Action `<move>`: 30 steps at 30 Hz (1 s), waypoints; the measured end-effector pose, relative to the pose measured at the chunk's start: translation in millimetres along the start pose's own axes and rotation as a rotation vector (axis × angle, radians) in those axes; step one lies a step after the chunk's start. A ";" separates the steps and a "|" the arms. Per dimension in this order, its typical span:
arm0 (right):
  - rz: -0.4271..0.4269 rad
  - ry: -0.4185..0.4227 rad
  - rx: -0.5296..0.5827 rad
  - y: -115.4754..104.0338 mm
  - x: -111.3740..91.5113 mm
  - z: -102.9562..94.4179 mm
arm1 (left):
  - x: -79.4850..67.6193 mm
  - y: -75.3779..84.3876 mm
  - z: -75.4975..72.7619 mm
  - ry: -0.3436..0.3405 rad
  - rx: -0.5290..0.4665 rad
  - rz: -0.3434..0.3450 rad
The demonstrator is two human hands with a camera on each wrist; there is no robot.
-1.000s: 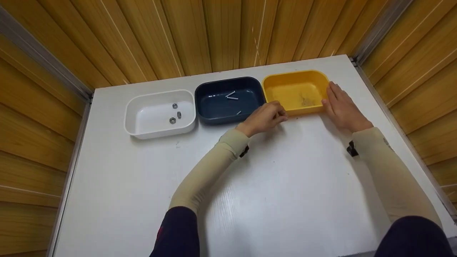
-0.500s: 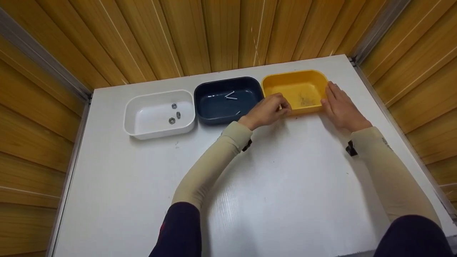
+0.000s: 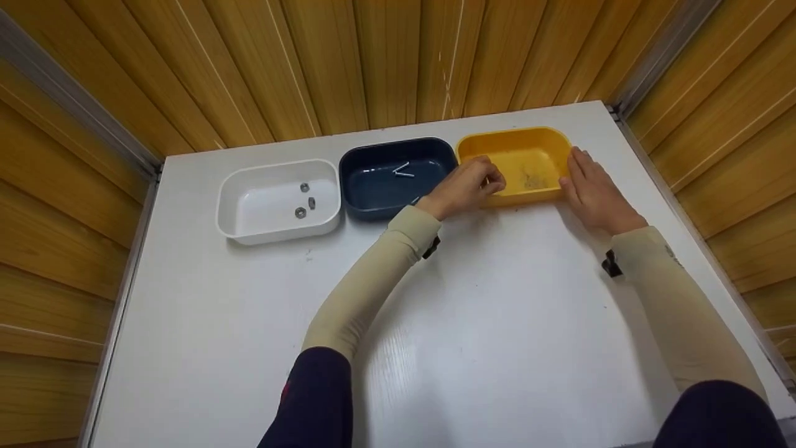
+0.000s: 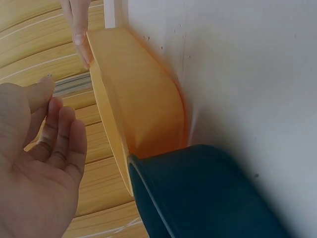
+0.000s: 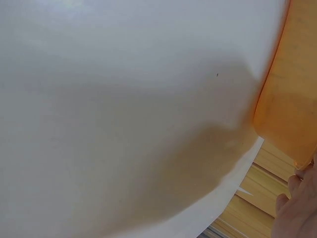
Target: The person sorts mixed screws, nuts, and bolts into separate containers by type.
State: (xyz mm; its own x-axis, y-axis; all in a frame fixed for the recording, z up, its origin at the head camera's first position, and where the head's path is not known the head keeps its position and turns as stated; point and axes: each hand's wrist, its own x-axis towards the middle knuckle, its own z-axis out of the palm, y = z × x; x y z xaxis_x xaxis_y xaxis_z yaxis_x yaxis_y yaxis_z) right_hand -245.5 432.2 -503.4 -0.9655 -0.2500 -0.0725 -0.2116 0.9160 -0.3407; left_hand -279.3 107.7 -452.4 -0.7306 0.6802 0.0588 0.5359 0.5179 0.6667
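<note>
My left hand (image 3: pixel 467 185) is over the near left corner of the yellow box (image 3: pixel 507 200), thumb and index finger pinched together. In the left wrist view, a tiny grey metal piece (image 4: pixel 49 76) peeks out at the fingertips; most of it is hidden and its kind is unclear. The other fingers of that hand curl loosely. My right hand (image 3: pixel 598 194) rests against the right end of the yellow box with straight fingers. Small greyish bits (image 3: pixel 533 181) lie on the yellow box's floor, too fine to make out.
A dark blue box (image 3: pixel 367 214) touches the yellow one and holds thin silver pins (image 3: pixel 403 173). Left of it stands a white box (image 3: pixel 267 238) with metal nuts (image 3: pixel 300 212). All sit near the back of the white table (image 3: pixel 485 336), before wooden panels (image 3: pixel 385 62).
My left hand has moved slightly right and up, from the yellow box's front rim to above its near left corner. The right hand has stayed against the box.
</note>
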 end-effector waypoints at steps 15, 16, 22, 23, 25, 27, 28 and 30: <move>0.021 -0.023 -0.006 -1.0 0.5 -1.5 | 14.4 1.6 -12.1 0.024 -0.012 -0.079; 0.022 -0.022 -0.006 -0.9 0.1 -1.2 | 15.9 2.0 -12.8 0.022 -0.011 -0.084; 0.017 -0.010 -0.001 0.6 -0.4 -1.2 | 23.5 3.2 -16.4 0.011 0.009 -0.101; 0.016 -0.007 -0.001 0.9 -0.1 -1.4 | 24.9 3.0 -17.1 0.016 0.014 -0.101; 0.008 0.000 -0.001 1.3 0.4 -1.3 | 28.2 2.2 -18.5 0.026 0.024 -0.100; -0.009 0.012 -0.003 1.4 0.6 -1.0 | 32.2 0.9 -19.9 0.039 0.035 -0.102; -0.016 0.017 -0.004 1.5 0.4 -0.7 | 34.2 0.3 -20.5 0.046 0.037 -0.111; -0.027 0.024 -0.005 1.3 -0.5 -0.1 | 38.5 -0.5 -21.4 0.060 0.044 -0.125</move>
State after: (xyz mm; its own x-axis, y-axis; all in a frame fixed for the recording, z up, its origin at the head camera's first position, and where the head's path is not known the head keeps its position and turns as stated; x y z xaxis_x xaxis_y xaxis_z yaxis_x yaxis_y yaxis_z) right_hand -245.3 433.5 -503.7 -0.9628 -0.2673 -0.0405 -0.2385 0.9105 -0.3379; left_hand -316.8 122.6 -434.6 -0.8162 0.5774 0.0224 0.4559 0.6197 0.6388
